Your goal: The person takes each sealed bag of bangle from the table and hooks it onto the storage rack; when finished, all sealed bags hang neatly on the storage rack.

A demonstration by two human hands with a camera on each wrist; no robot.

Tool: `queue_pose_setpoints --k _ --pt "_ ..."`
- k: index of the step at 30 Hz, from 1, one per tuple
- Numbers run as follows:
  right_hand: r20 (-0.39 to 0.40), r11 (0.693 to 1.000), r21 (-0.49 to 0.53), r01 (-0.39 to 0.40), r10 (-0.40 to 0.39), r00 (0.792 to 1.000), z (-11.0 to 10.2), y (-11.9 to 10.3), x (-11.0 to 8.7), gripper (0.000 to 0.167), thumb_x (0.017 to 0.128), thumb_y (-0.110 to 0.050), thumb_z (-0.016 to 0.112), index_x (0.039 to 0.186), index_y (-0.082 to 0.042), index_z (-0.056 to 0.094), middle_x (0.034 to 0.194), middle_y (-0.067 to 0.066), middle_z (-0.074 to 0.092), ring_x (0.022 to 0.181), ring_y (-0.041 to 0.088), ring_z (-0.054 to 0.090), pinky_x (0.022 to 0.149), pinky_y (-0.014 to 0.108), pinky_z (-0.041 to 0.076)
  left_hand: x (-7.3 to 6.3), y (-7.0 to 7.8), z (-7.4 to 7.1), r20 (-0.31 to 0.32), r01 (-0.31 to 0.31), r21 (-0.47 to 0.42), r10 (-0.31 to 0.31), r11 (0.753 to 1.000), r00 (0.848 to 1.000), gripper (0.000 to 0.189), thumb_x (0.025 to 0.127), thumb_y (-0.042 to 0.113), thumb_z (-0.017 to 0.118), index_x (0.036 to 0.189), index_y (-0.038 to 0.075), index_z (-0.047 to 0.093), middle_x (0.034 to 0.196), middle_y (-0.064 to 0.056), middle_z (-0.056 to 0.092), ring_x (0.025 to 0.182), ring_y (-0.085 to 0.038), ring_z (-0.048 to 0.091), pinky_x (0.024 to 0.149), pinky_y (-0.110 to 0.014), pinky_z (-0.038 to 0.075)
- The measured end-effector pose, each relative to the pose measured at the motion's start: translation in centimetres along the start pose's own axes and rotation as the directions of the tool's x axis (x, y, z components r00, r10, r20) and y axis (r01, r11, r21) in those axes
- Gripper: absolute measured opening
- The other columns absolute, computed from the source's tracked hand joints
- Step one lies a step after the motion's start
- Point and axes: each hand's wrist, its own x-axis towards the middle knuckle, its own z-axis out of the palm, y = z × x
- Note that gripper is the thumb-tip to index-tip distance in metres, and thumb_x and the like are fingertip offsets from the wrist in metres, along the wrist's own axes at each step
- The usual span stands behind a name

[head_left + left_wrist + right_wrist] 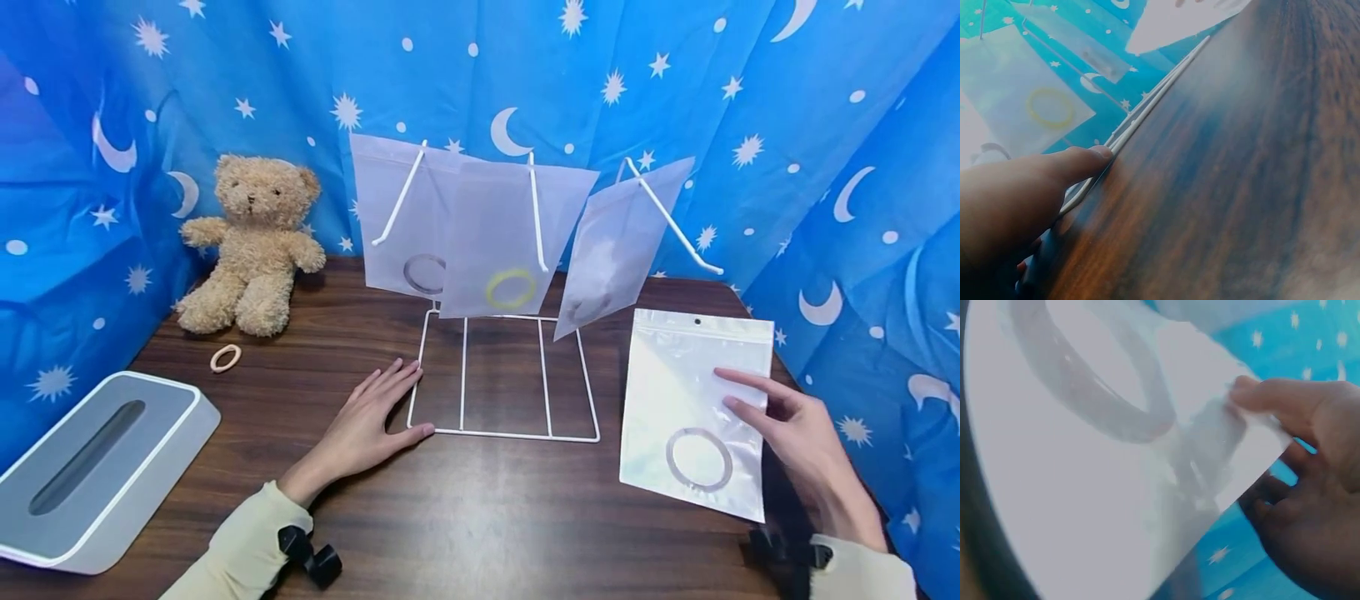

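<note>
My right hand (810, 442) pinches the right edge of a clear-fronted white zip bag (652, 392), thumb on its front and other fingers behind. Through the film shows a pale, translucent bangle (678, 471), low in the bag. A small punched hole sits near the bag's top edge. My left hand (367, 425) rests with spread, straight fingers at the left front corner of a white wire rack base (495, 434), thumb touching the front wire. Three frosted bags (480, 225) hang from the rack's slanted hooks (538, 217); the middle one holds a yellow ring (512, 287).
A teddy bear (258, 225) sits at the back left, a small beige ring (225, 358) before it. At the left edge stands a white-and-grey tissue box (112, 475). Blue curtains (450, 75) with moons and stars enclose the dark wooden table (487, 517).
</note>
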Motion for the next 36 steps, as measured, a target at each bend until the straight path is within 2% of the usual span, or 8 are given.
queue_pose_setpoints --k 3,7,11,15,19,23,32,36 --pt "-0.133 0.995 0.01 0.102 -0.1 0.986 0.0 -1.4 -1.6 0.046 0.092 -0.034 0.069 0.136 -0.023 0.061 0.072 0.01 0.039 0.064 0.024 0.035 0.051 0.036 0.026 0.0 0.1 0.0 0.0 -0.005 -0.001 0.005 1.0 1.0 0.083 0.088 0.058 0.065 0.149 0.006 0.042 0.154 -0.008 0.037 0.144 -0.03 0.026 0.115 -0.051 0.018" --pt "-0.259 0.971 0.059 0.233 -0.21 0.943 0.3 -4.0 -3.4 0.04 0.089 -0.015 0.074 0.129 -0.012 0.067 0.071 0.002 0.058 0.056 0.019 0.035 0.047 0.035 0.025 0.1 0.0 0.0 -0.004 -0.007 0.008 0.007 1.0 1.0 0.082 0.088 0.057 0.065 0.149 0.006 0.042 0.154 -0.008 0.038 0.144 -0.029 0.026 0.115 -0.051 0.019" --pt "-0.293 0.931 0.115 0.347 -0.302 0.907 0.9 -6.6 -4.5 0.037 0.085 0.002 0.074 0.122 -0.001 0.068 0.07 0.003 0.067 0.047 0.015 0.037 0.042 0.033 0.026 0.1 0.0 -0.1 0.002 -0.004 0.006 0.004 1.0 1.0 0.083 0.088 0.057 0.065 0.148 0.006 0.042 0.154 -0.008 0.038 0.144 -0.03 0.026 0.115 -0.051 0.019" --pt "-0.301 0.81 0.27 0.521 -0.442 0.845 1.9 -9.2 -4.8 0.034 0.078 0.019 0.07 0.112 0.013 0.067 0.059 0.01 0.06 0.037 0.01 0.033 0.036 0.03 0.022 -0.1 0.0 0.0 0.007 -0.002 0.001 0.002 1.0 1.0 0.083 0.088 0.057 0.065 0.148 0.005 0.042 0.154 -0.008 0.037 0.144 -0.03 0.026 0.115 -0.051 0.019" --pt "-0.308 0.626 0.455 0.633 -0.556 0.772 3.4 -12.4 -4.8 0.034 0.074 0.028 0.066 0.107 0.02 0.064 0.084 0.015 0.071 0.034 0.007 0.031 0.032 0.027 0.018 -0.1 -0.1 0.1 0.001 -0.002 -0.005 0.002 1.0 1.0 0.083 0.088 0.057 0.065 0.148 0.005 0.042 0.154 -0.008 0.037 0.144 -0.03 0.026 0.115 -0.051 0.018" --pt "-0.334 0.514 0.521 0.681 -0.611 0.717 5.3 -15.6 -5.3 0.035 0.074 0.028 0.066 0.108 0.02 0.064 0.1 0.018 0.072 0.034 0.006 0.036 0.03 0.024 0.019 -0.2 -0.1 0.1 0.002 0.001 -0.004 -0.001 1.0 1.0 0.083 0.088 0.058 0.065 0.148 0.006 0.042 0.154 -0.008 0.037 0.144 -0.03 0.025 0.115 -0.051 0.018" --pt "-0.461 0.426 0.508 0.749 -0.6 0.654 9.6 -19.4 -6.0 0.035 0.074 0.024 0.07 0.108 0.018 0.065 0.104 0.024 0.069 0.036 0.001 0.04 0.031 0.016 0.023 -0.2 -0.2 0.3 0.0 -0.001 0.007 0.001 1.0 1.0 0.084 0.087 0.058 0.065 0.148 0.006 0.042 0.154 -0.009 0.037 0.144 -0.029 0.026 0.116 -0.05 0.018" --pt "-0.485 0.408 0.508 0.759 -0.592 0.643 11.0 -20.5 -6.2 0.035 0.073 0.024 0.071 0.106 0.018 0.066 0.102 0.026 0.068 0.056 0.006 0.062 0.039 0.014 0.036 -0.2 -0.2 0.3 -0.007 -0.005 0.01 0.005 1.0 1.0 0.084 0.087 0.057 0.066 0.148 0.006 0.042 0.154 -0.008 0.037 0.144 -0.029 0.026 0.115 -0.05 0.018"
